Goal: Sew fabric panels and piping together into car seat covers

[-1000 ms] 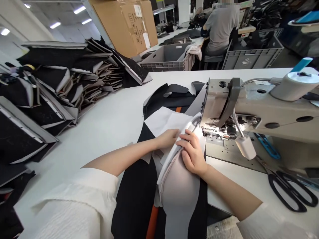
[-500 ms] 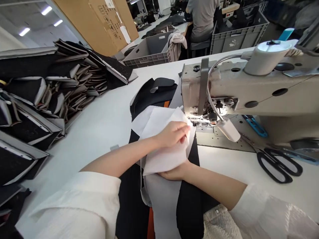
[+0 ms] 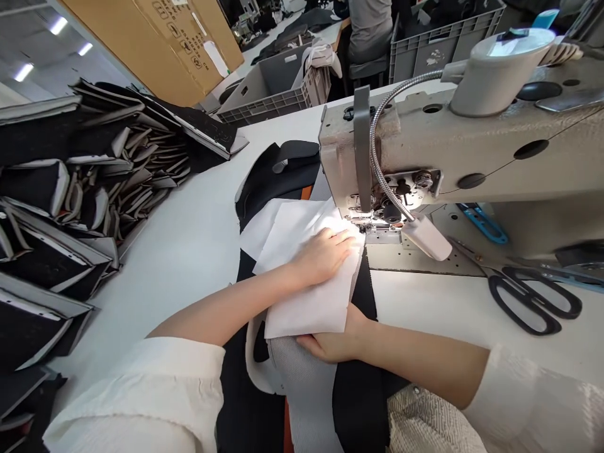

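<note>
A white sheet, flat and thin, lies over grey fabric and black fabric at the sewing machine. My left hand rests flat on the sheet, its fingers stretched toward the lit needle area. At the sheet's lower right edge my right hand is closed around the grey fabric. Its thumb side shows below the sheet; most of its fingers are hidden. An orange strip shows between the black pieces beyond the sheet.
Black-handled scissors and a blue thread snipper lie right of the needle. Stacked black pieces with grey edges fill the left side. Behind the table stand a cardboard box, grey crates and a seated person.
My left hand has opened from curled fingers to lying flat on the sheet. My right hand has shifted slightly, and the white sheet lies flatter. The whole view has moved a little.
</note>
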A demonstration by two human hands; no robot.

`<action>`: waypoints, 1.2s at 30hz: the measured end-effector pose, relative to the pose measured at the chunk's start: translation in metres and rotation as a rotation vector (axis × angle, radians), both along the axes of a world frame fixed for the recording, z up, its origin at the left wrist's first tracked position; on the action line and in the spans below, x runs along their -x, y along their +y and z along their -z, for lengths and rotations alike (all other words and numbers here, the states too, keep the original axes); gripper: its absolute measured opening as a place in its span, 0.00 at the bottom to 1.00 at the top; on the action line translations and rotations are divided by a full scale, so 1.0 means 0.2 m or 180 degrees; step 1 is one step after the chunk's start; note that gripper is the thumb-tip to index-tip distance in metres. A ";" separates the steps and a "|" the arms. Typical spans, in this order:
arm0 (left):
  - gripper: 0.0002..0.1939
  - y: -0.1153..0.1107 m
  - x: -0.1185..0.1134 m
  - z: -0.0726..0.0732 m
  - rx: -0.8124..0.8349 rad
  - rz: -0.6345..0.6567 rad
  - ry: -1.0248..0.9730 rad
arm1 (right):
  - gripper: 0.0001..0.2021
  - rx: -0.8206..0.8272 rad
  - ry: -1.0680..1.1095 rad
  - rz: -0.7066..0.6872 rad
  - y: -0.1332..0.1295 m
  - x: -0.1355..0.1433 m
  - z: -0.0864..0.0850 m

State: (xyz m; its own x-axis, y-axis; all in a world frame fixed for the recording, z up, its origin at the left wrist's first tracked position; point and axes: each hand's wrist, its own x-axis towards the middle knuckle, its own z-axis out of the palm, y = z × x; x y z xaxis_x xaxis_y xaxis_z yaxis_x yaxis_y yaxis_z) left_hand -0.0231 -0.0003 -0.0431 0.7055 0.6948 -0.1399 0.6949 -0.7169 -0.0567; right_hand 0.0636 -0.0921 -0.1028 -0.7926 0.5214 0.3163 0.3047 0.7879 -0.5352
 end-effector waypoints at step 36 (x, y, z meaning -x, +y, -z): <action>0.16 0.01 0.02 0.07 -0.0634 0.0178 0.0014 | 0.15 -0.0988 -0.0223 0.1760 0.32 -0.53 0.01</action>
State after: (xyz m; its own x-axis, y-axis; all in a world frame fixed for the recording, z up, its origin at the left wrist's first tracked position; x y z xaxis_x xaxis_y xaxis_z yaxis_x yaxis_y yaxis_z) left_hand -0.0261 0.0026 -0.0576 0.7435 0.6687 -0.0067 0.6536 -0.7288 -0.2042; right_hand 0.1699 -0.0279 -0.1057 -0.4570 0.7517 0.4755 0.7367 0.6195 -0.2711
